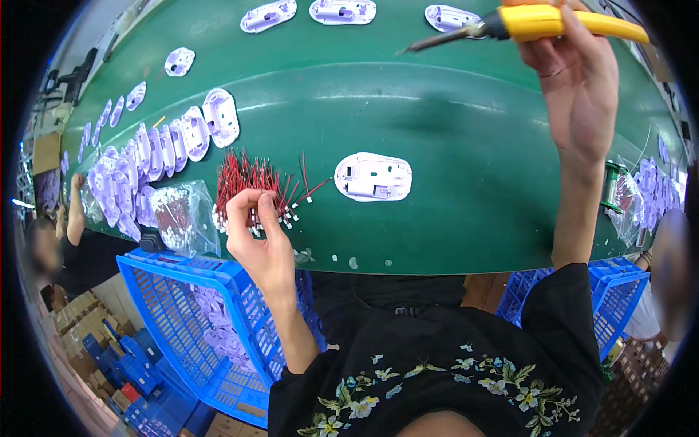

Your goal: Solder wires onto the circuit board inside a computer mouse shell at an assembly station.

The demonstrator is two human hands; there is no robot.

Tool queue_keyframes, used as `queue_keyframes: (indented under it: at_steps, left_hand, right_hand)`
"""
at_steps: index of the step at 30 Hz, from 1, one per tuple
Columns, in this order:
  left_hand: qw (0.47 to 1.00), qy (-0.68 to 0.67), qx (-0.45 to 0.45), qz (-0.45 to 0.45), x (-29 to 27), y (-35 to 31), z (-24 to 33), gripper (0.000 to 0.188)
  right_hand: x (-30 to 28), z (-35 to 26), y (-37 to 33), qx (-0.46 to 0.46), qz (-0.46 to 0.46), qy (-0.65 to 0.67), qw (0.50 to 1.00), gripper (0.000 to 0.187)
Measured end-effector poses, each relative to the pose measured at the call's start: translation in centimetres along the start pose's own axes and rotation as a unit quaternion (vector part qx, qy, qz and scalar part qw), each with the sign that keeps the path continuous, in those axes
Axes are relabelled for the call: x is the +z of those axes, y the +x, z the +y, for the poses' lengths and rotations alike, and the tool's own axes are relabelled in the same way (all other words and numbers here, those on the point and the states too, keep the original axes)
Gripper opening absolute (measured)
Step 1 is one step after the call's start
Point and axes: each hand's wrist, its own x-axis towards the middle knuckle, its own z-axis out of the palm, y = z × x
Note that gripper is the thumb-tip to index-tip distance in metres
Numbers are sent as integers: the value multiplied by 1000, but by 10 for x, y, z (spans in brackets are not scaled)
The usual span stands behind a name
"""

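My right hand (582, 80) is wrapped round a yellow soldering iron (535, 22), its dark metal tip pointing left above the green table. My left hand (261, 233) is at the near side of a pile of red wires with white connectors (251, 175). Its thumb and fingertips are pinched together, and I cannot make out what is between them. A white plastic shell (373, 177), oval with cut-outs, lies on the table between my hands. One loose red wire (309, 191) reaches from the pile toward that shell's left end.
Many similar shells (149, 156) stand in rows at the left, and more (342, 11) lie along the far side. A clear bag of wires (182, 218) is beside the pile. Blue crates (204, 320) stand below the near edge. A green solder spool (613, 186) is at right. People sit at both sides.
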Motion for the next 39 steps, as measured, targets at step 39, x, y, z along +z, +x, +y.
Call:
queue_keyframes:
  at_steps: [39]
  left_hand:
    - [992, -57, 115, -17, 80, -72, 18, 19]
  right_hand:
    - [-21, 65, -46, 319, -226, 65, 918, 29]
